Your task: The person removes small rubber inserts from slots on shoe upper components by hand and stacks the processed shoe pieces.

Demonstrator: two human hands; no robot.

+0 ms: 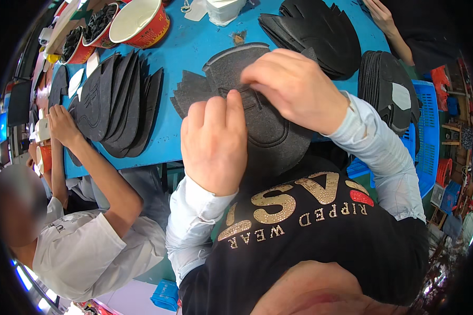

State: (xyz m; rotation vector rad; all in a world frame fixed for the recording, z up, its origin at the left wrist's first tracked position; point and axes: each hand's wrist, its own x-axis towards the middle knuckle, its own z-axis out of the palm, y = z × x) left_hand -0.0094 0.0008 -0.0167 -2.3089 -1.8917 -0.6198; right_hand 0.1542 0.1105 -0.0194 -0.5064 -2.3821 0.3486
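A dark grey padded fabric piece [270, 125] lies in front of me over the table's near edge, with a raised curved seam and short line-like marks in its middle. My left hand [215, 142] is closed over its left part, fingertips touching the surface near those marks. From the right, my right hand [294, 86] bends over the same piece with thumb and fingers pinched together. Whatever either pinch holds is too small or hidden to make out. Jagged-edged grey fabric [192, 90] shows beneath, left of the piece.
Stacks of similar dark pieces lie at left [115, 105], far right [315, 34] and right [381, 86] on the blue table [168, 63]. Red paper buckets [152, 29] stand far left. A blue crate [428, 136] is at right. Co-workers' hands [63, 126] [381, 18] are nearby.
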